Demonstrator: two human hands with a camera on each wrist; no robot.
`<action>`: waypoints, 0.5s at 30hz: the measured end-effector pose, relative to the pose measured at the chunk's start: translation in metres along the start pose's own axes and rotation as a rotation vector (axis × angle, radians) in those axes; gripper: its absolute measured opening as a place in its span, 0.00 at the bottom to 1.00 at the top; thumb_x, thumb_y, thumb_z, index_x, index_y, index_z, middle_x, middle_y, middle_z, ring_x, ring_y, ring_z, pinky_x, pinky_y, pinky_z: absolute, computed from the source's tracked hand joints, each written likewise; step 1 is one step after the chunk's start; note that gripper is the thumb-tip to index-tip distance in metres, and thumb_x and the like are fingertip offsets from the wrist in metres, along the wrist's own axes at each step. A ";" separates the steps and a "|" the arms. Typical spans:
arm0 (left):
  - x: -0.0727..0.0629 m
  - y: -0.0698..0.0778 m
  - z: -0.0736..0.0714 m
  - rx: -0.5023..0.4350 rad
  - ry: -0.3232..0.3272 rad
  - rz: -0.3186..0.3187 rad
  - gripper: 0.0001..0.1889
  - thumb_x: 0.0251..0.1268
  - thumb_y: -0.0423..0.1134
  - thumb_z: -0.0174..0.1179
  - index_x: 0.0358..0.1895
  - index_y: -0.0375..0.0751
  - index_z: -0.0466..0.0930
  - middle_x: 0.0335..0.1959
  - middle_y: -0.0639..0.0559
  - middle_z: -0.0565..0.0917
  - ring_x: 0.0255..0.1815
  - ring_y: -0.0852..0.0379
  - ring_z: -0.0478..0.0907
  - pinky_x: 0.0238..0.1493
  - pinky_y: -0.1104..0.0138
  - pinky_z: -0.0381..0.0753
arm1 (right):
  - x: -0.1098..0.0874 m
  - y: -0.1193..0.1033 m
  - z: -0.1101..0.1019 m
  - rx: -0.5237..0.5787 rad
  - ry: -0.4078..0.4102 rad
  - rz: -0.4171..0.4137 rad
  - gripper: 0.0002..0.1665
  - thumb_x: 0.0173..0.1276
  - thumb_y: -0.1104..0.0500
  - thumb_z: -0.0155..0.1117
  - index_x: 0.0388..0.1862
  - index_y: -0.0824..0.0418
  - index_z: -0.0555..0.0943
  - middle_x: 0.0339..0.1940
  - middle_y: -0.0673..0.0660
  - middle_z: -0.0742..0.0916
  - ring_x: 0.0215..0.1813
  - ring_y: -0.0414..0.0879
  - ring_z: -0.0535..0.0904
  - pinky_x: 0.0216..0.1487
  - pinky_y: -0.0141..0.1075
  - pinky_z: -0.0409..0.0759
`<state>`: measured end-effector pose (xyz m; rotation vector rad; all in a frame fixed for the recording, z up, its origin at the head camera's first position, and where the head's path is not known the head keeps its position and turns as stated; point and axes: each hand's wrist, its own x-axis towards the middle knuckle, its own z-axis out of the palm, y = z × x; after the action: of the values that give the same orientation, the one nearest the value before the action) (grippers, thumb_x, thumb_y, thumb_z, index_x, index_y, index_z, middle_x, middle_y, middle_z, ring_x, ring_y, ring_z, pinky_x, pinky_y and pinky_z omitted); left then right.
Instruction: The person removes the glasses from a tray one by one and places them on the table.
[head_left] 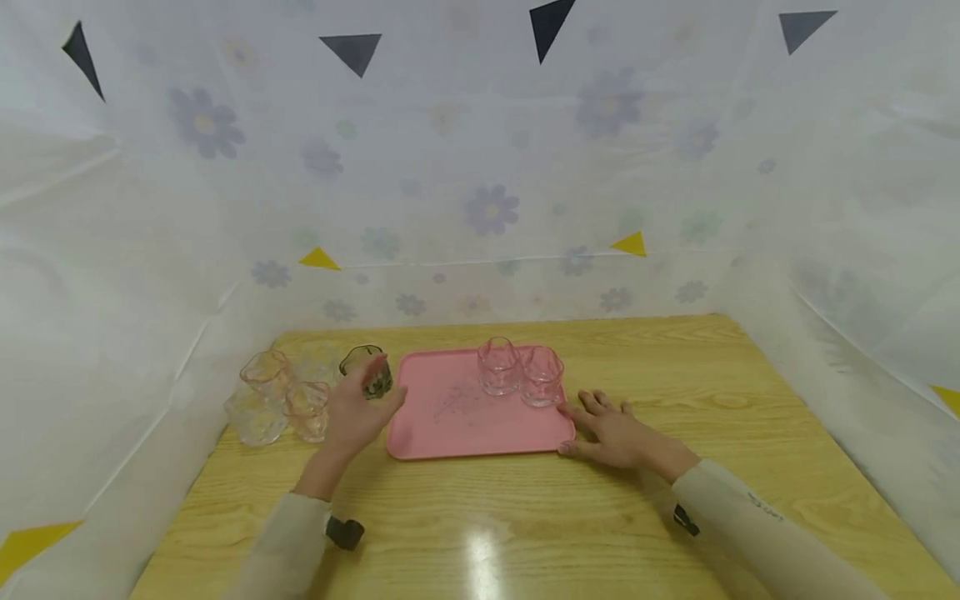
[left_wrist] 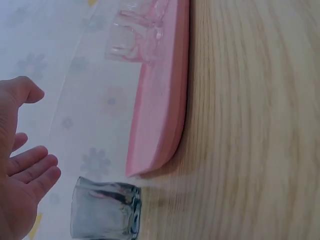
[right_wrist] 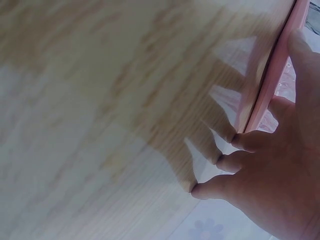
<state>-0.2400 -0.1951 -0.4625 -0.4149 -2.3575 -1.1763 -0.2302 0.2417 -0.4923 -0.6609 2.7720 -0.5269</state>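
A pink tray (head_left: 472, 433) lies on the table, with two pinkish clear glasses (head_left: 498, 371) (head_left: 542, 382) side by side at its back right. Just left of the tray stands a dark grey-green tinted glass (head_left: 380, 385), wavy at the rim. My left hand (head_left: 356, 415) hovers in front of that glass, thumb and fingers apart; in the left wrist view a gap separates the hand from the tinted glass (left_wrist: 106, 210). On the tray's right side, my right hand (head_left: 622, 437) spreads its fingers, thumb and forefinger at the tray edge (right_wrist: 267, 90) and other fingertips on the wood.
Several glasses cluster at the table's left: two with pinkish-orange tint (head_left: 266, 372) (head_left: 307, 417) and clear ones (head_left: 257, 419) (head_left: 316, 360). White flowered sheeting (head_left: 491, 208) walls the wooden table (head_left: 525, 525) at the back and both sides.
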 end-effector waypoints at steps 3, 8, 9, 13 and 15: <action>0.003 0.004 0.015 -0.058 -0.083 -0.041 0.35 0.65 0.40 0.74 0.73 0.34 0.73 0.66 0.33 0.82 0.65 0.32 0.80 0.65 0.40 0.81 | 0.000 0.000 -0.001 -0.004 -0.003 0.007 0.52 0.75 0.24 0.54 0.87 0.50 0.60 0.87 0.73 0.55 0.87 0.73 0.43 0.76 0.81 0.38; 0.009 0.008 0.042 -0.114 -0.173 -0.056 0.36 0.67 0.41 0.74 0.75 0.36 0.71 0.68 0.34 0.81 0.69 0.33 0.78 0.70 0.43 0.79 | -0.001 -0.001 -0.001 -0.009 -0.004 0.012 0.52 0.74 0.23 0.53 0.87 0.49 0.59 0.87 0.71 0.55 0.87 0.72 0.43 0.77 0.81 0.38; 0.010 0.008 0.047 -0.124 -0.186 -0.051 0.35 0.67 0.41 0.73 0.75 0.36 0.71 0.69 0.34 0.80 0.69 0.34 0.78 0.70 0.43 0.79 | -0.002 -0.001 -0.001 -0.008 -0.004 0.011 0.52 0.74 0.23 0.53 0.87 0.50 0.59 0.87 0.71 0.55 0.87 0.72 0.43 0.76 0.81 0.38; 0.015 0.014 0.064 -0.162 -0.222 -0.057 0.36 0.67 0.40 0.74 0.75 0.36 0.72 0.70 0.34 0.79 0.71 0.36 0.77 0.71 0.44 0.78 | -0.002 -0.002 -0.001 0.002 -0.013 0.015 0.52 0.75 0.25 0.54 0.87 0.49 0.59 0.87 0.72 0.54 0.87 0.73 0.43 0.77 0.80 0.37; 0.017 0.018 0.072 -0.162 -0.238 -0.081 0.36 0.67 0.42 0.74 0.76 0.38 0.71 0.70 0.34 0.79 0.71 0.38 0.77 0.72 0.45 0.78 | -0.002 -0.003 -0.001 0.008 -0.015 0.012 0.51 0.76 0.26 0.54 0.87 0.50 0.59 0.87 0.73 0.54 0.87 0.73 0.42 0.77 0.81 0.37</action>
<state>-0.2664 -0.1251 -0.4793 -0.5450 -2.5085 -1.4321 -0.2280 0.2403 -0.4900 -0.6430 2.7572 -0.5278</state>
